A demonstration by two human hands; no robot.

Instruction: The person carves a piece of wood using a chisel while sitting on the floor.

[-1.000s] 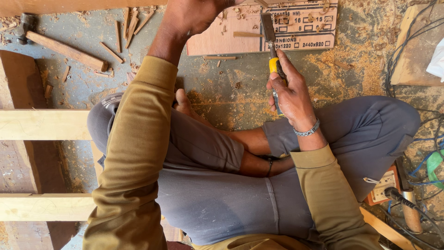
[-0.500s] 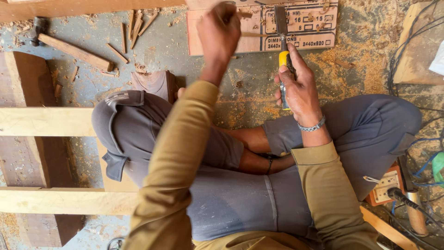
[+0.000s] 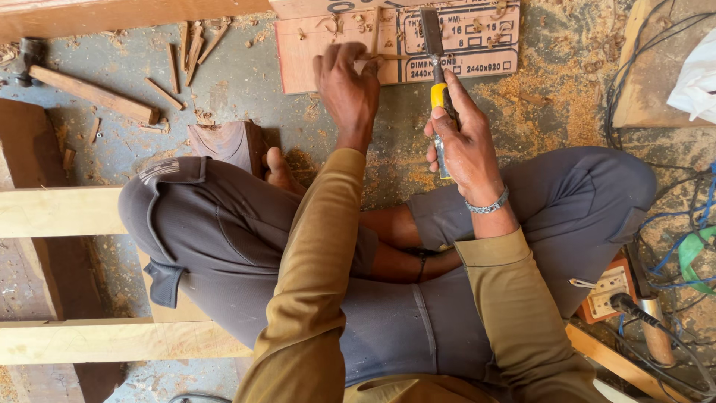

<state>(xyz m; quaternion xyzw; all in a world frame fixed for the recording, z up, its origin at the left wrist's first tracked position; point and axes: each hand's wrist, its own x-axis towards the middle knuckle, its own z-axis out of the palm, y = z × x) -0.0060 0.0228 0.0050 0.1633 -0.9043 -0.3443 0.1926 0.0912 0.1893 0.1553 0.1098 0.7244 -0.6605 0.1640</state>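
I sit cross-legged on a dusty floor. My right hand (image 3: 466, 145) grips a chisel (image 3: 435, 60) with a yellow and black handle, its steel blade pointing away over a printed plywood board (image 3: 313, 56). My left hand (image 3: 347, 86) reaches forward onto that board, fingers curled around a thin wood sliver (image 3: 384, 57) lying among shavings. A metal bracelet (image 3: 488, 205) circles my right wrist.
A dark carved wood block (image 3: 227, 145) stands by my left knee. A hammer with a wooden handle (image 3: 82, 89) and loose wood strips (image 3: 190, 45) lie at the far left. Pale planks (image 3: 52, 213) cross the left side. Cables and a socket box (image 3: 608, 291) sit at right.
My left hand has swung from the far edge down to the board and closed on a sliver. The view has shifted, and the right hand has kept hold of the chisel.
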